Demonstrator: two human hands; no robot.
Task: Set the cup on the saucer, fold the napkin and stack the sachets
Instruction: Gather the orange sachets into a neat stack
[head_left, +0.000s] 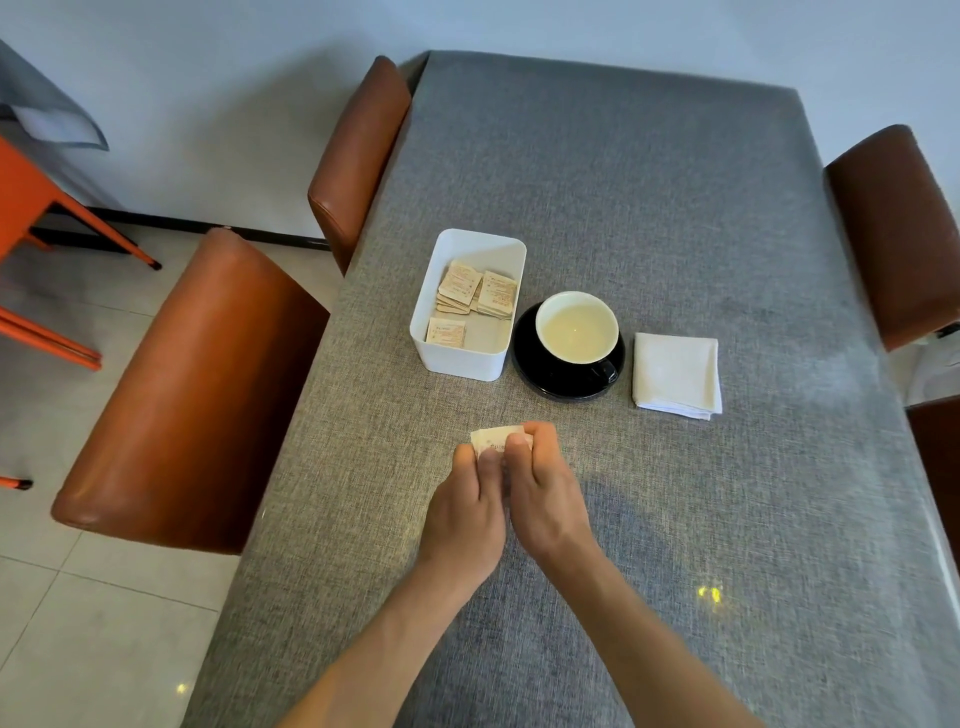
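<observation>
A black cup (576, 332) with a pale inside stands on a black saucer (545, 384) at mid-table. Right of it lies a white napkin (676, 374), folded into a square. A white box (457, 358) left of the saucer holds several beige sachets (475, 293) in small piles. Nearer to me, my left hand (467, 514) and my right hand (545, 493) are pressed together, both pinching a few sachets (491, 439) just above the cloth. My fingers hide most of those sachets.
A grey cloth covers the table (675, 208). Brown leather chairs stand at the left edge (197, 395) (358, 156) and the right edge (898, 234). An orange metal frame (47, 218) stands on the tiled floor at far left.
</observation>
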